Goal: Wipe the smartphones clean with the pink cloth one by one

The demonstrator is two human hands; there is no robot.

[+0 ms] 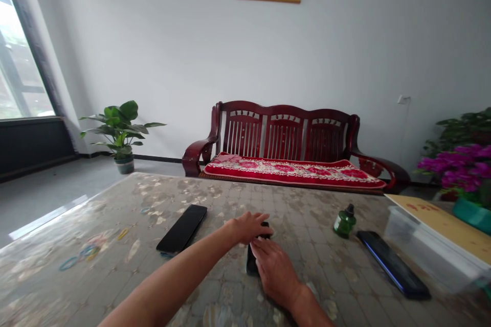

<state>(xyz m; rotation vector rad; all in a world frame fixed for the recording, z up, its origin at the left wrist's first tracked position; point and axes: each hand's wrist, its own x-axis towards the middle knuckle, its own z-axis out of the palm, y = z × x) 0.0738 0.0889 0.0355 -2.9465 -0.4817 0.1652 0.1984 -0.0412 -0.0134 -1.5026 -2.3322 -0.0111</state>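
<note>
A small dark phone-like object (pixel 251 261) lies on the patterned tablecloth (pixel 215 276) at the middle front, mostly covered by both hands. My left hand (pixel 249 227) reaches over its far end, palm down, with the fingers apart and pointing right. Against its near right side rests my right hand (pixel 276 271), its fingers close together and touching the object just below my left hand. To the left lies a black phone (pixel 183 229) with its dark screen up. Another phone with a blue edge (pixel 393 264) is on the right side of the table.
A green bottle (pixel 344 222) stands right of the hands. Farther right is a clear plastic box (pixel 425 253) with a tan envelope (pixel 441 217) on top, beside purple flowers (pixel 464 171). Colored rubber bands (pixel 90 251) lie at left. A red wooden bench (pixel 286 135) stands beyond the table.
</note>
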